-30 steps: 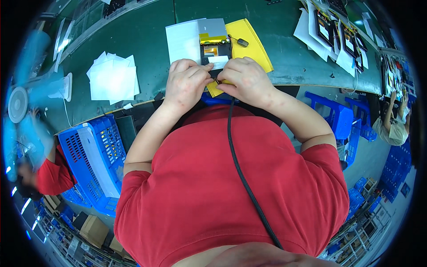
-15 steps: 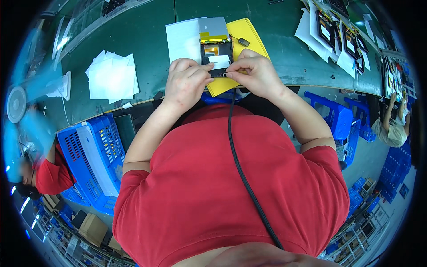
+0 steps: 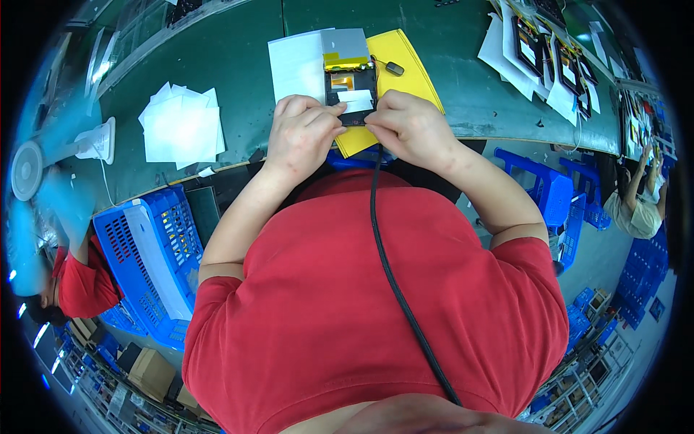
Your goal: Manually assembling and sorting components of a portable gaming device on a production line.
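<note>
A flat black electronic panel (image 3: 351, 81) with a white rectangular strip (image 3: 355, 100) lies on the bench before me. Yellow tape (image 3: 345, 62) crosses its far edge, where a grey sheet (image 3: 344, 42) adjoins. My left hand (image 3: 303, 132) has its fingers curled and grips the panel's near left edge. At the near right corner my right hand (image 3: 413, 130) is closed in a pinch; its fingertips hide whatever is between them. A small dark wired part (image 3: 394, 69) rests on the yellow sheet (image 3: 408, 61), which runs under the panel.
White paper (image 3: 295, 65) lies left of the panel. Farther left is a stack of white sheets (image 3: 182, 126); a fan (image 3: 29, 170) stands beyond. Panels with papers (image 3: 538, 61) are piled at the right. A blue crate (image 3: 155, 264) sits below the bench, and a black cable (image 3: 390, 275) crosses my front.
My right hand has shifted slightly down and left, its fingers curling more tightly. A small pale piece seen at its fingertips is now covered. The left hand stays in place.
</note>
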`<state>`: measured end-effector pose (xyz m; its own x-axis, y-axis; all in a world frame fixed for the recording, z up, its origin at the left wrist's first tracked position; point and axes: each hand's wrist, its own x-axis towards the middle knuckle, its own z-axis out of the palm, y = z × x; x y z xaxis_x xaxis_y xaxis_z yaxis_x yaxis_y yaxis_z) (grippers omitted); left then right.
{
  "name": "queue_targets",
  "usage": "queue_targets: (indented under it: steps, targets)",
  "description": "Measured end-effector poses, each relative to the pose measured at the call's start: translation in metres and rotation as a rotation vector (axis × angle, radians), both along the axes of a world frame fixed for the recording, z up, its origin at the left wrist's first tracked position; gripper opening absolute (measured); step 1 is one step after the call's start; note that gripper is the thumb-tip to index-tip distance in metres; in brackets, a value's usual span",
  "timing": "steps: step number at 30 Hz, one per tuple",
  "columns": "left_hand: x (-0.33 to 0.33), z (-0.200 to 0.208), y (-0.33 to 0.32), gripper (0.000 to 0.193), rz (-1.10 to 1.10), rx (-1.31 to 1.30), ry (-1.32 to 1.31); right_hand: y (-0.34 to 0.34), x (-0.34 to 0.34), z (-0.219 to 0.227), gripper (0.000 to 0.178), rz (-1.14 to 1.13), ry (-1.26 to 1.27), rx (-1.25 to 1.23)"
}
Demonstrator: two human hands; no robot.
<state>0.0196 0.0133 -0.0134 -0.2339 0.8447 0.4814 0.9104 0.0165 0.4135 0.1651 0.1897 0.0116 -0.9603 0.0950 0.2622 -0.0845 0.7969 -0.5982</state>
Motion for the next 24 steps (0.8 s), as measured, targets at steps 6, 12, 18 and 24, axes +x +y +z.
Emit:
queue_targets:
  steps: [6,12,18,24]
  targets:
    - [0.000,0.002,0.000,0.024,0.005,-0.007,-0.004,0.001,0.003,-0.002,0.013,0.014,0.029,0.133]
    - [0.001,0.002,0.000,0.026,-0.001,-0.008,-0.005,0.000,0.005,-0.012,0.022,0.029,0.128,0.188]
    - [0.000,-0.001,0.002,0.023,-0.032,0.014,0.028,-0.001,0.000,-0.017,0.019,0.049,0.234,0.320]
    - [0.001,-0.004,0.000,0.021,-0.073,-0.031,-0.008,-0.002,0.000,-0.016,0.008,0.105,0.157,0.427]
